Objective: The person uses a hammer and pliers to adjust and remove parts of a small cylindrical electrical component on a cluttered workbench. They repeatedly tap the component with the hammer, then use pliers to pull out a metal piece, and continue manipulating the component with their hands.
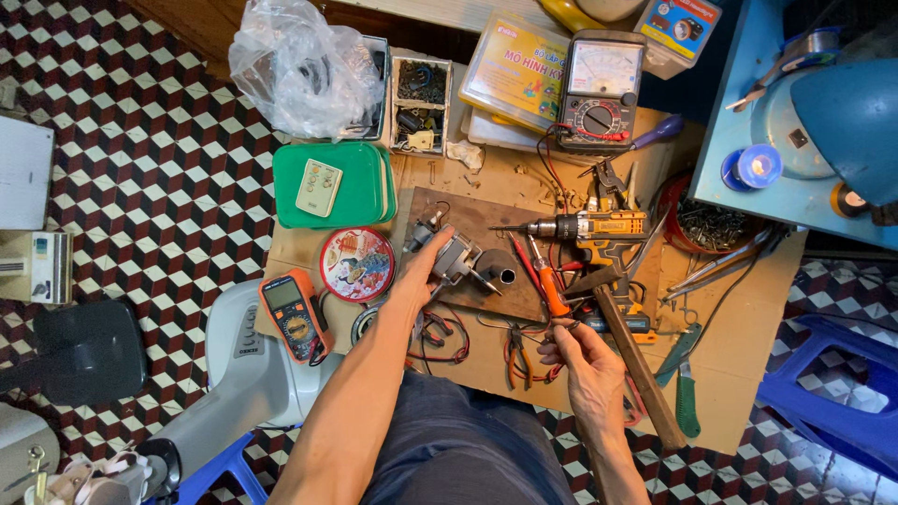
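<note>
Both forearms reach up from the lower edge of the view toward a cluttered cardboard-covered bench [748, 374]. Work status, as judged from the layout: the small electric motor [449, 257] sits on the dark wooden board [486, 220] with its shaft and wiring exposed, and no tool is applied to it; any fastening or testing appears to remain outstanding. Left hand [416, 281]: arm extended forward, wrist straight, fingers closed around the near side of the motor, holding it against the board. Right hand [575, 351]: held nearer the body, palm turned inward, thumb and forefinger pinched on a small object too small to identify, with thin wires close by. Items on the bench, by size: a green tray [360, 201] bearing a pale remote control [319, 187]; a yellow cordless drill [589, 229] just right of the motor; an analogue multimeter [599, 89] at the far edge; an orange digital multimeter [295, 318] at the left; a round printed tin lid [357, 265]; an orange-handled screwdriver [550, 285]; pliers [517, 351] near the right hand.
</note>
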